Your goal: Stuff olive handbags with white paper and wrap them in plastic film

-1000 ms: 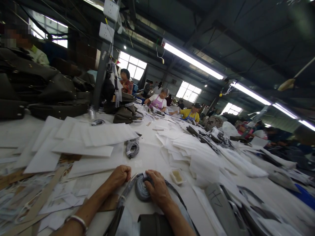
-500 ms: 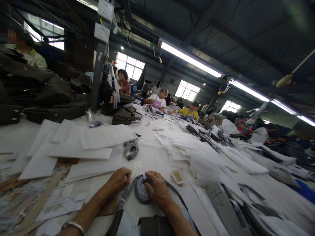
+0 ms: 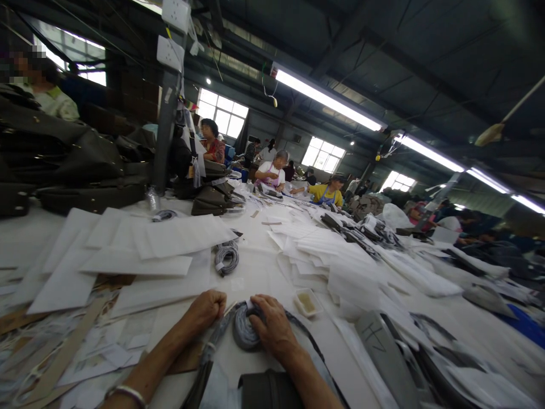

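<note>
A rolled-up strap in greyish wrapping (image 3: 244, 329) lies on the white table right in front of me. My right hand (image 3: 275, 326) is closed over its right side, with the fingertips on the top of the roll. To the left of the roll, my left hand (image 3: 208, 307) is closed in a fist; what it holds, if anything, is hidden. A thin pale strip shows just beside that fist. Below the hands is part of a dark bag (image 3: 268, 389), and its long wrapped handle (image 3: 208, 349) arches up around the roll.
White foam sheets (image 3: 170, 238) lie at the left, and more sheets (image 3: 332, 255) at the right. Another coiled strap (image 3: 227, 258) sits ahead. A small plastic tray (image 3: 307, 304) and a grey case (image 3: 389, 358) are at the right. Dark bags (image 3: 76, 153) are piled at far left; several people work beyond.
The view has shifted very slightly. Both hands keep almost the same pose, and the rolled strap stays in place under the right hand. A distant person's hands have moved.
</note>
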A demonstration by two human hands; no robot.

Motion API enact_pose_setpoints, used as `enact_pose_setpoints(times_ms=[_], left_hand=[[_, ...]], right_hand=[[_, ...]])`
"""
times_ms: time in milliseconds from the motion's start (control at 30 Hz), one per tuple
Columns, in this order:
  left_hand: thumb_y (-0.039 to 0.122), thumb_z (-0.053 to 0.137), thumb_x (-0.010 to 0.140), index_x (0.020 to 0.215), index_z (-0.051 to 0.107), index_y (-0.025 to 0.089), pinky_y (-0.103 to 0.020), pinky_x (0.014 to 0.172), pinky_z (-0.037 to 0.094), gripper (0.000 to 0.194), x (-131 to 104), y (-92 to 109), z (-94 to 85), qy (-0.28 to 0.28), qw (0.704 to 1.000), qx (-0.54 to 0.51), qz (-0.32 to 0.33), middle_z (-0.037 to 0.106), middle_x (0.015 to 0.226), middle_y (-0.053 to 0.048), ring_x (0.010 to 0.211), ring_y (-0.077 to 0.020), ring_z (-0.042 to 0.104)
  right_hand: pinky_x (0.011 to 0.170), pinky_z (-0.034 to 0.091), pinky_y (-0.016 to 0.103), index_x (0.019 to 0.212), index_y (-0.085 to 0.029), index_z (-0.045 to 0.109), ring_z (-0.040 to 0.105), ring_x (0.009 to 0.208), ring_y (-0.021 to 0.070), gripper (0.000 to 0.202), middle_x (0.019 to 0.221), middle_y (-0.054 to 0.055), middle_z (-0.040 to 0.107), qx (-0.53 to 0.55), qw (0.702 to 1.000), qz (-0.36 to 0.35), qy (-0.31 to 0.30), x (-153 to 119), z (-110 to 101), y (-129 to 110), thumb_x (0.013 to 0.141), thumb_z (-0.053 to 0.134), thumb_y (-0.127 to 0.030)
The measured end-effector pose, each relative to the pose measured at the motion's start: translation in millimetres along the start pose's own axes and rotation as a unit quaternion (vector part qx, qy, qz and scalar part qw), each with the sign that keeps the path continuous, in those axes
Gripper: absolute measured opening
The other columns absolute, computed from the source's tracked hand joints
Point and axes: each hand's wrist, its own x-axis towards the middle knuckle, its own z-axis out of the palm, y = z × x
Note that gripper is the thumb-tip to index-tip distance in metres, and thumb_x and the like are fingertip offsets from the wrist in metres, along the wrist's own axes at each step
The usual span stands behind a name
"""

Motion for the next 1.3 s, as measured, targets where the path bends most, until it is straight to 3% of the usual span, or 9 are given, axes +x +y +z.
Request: enact_pose_setpoints(times_ms=[1300], left_hand=[[0.021, 0.036, 0.051, 0.05, 0.043, 0.021, -0.025, 0.058, 0.034, 0.008, 4.2, -5.8, 1.8, -0.008, 1.0, 0.018, -0.008, 0.045, 0.051, 0.002, 0.055, -0.0152, 0.044]], right_hand=[[0.109, 0.037, 0.039, 0.124, -0.02, 0.064, 0.054, 0.121, 0.024, 0.045, 0.126, 0.008, 0.065, 0.013, 1.0, 0.001, -0.001, 0.6, -1.5, -0.3, 0.08, 0.062, -0.015]])
